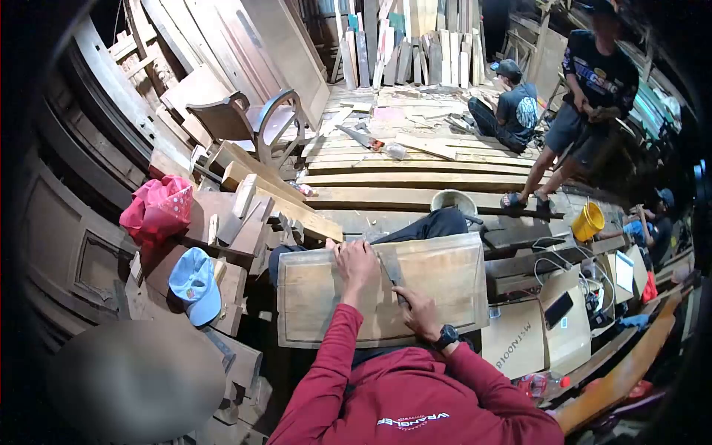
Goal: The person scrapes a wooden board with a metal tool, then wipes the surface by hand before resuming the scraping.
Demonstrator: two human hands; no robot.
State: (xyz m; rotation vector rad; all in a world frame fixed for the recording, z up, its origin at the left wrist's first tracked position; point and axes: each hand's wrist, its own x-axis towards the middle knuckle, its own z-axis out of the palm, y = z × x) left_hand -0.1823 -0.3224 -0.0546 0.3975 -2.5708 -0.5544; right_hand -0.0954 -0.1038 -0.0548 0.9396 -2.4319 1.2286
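Note:
A wooden panel (445, 282) with a raised border lies across my lap. My left hand (356, 263) rests on it, fingers spread toward the far edge. In my right hand (420, 311) is a flat-bladed knife (390, 268), its dark handle wrapped by my fingers. The blade points away from me and lies close over the panel, its tip near my left fingers. A watch is on my right wrist.
Planks (415, 180) cover the floor ahead, with a handsaw (359, 139) on them. One person (512, 111) sits there; another (593, 81) stands at right. Left are a blue cap (195, 283) and pink bag (157, 211). Cardboard (512, 337) and a phone (558, 310) lie right.

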